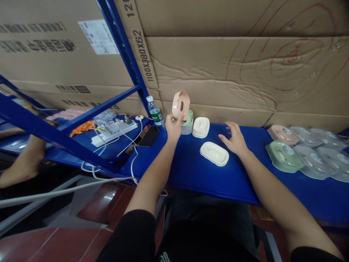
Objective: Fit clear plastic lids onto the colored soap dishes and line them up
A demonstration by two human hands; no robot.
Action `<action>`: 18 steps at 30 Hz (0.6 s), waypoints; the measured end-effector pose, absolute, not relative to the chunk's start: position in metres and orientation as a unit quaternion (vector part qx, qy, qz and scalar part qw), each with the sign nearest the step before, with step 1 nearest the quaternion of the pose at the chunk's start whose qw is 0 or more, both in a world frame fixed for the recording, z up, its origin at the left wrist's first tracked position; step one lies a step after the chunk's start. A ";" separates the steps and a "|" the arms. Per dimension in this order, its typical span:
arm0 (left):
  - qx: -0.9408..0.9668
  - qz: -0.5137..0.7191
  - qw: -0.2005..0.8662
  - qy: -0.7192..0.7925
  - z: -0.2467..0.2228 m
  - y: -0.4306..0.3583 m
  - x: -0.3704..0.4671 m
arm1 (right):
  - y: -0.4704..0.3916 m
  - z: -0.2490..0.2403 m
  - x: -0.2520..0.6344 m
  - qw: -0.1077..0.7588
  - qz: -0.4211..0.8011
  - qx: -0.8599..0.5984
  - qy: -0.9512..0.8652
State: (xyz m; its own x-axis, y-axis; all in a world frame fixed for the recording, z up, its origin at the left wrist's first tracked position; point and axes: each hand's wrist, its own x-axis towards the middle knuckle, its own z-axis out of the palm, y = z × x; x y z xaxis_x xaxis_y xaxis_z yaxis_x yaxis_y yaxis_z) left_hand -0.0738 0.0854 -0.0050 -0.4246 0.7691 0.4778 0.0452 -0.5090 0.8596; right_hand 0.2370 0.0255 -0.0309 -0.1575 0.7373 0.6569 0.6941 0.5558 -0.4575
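Note:
My left hand (pixel 174 125) grips the lower edge of a pink plastic piece (pixel 177 104) with an oval slot, raised above the blue table. Behind that hand stands a green container (pixel 187 127), partly hidden. Beside it is a small stack of cream-coloured pieces (pixel 201 126). A longer cream oval piece (pixel 214 153) lies nearer the table's front edge. To the right of it, my right hand (pixel 235 139) hovers with its fingers apart and nothing in it.
Pink, green and clear lidded containers (pixel 285 155) sit in rows at the right. A water bottle (pixel 155 113), a phone (pixel 149 136) and a power strip (pixel 114 131) with cables are at the left, by a blue frame (pixel 120 43). Another person's arm (pixel 25 160) shows far left.

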 end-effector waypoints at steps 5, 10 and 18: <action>0.392 0.753 0.358 0.388 0.000 0.086 -0.069 | 0.025 -0.031 0.237 0.438 0.032 -0.480 -0.759; 0.357 0.742 0.389 0.412 -0.001 0.086 -0.069 | 0.026 -0.033 0.237 0.436 0.039 -0.481 -0.759; 0.400 0.737 0.375 0.395 -0.004 0.084 -0.070 | 0.026 -0.033 0.237 0.434 0.039 -0.481 -0.761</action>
State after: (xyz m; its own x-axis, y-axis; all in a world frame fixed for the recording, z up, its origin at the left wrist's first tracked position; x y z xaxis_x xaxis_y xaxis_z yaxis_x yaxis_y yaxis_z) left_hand -0.0696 0.0844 -0.0042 -0.3990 0.8685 0.2940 -0.2372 -0.4075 0.8819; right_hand 0.2373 0.0262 -0.0325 -0.1609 0.7659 0.6225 0.6983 0.5341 -0.4766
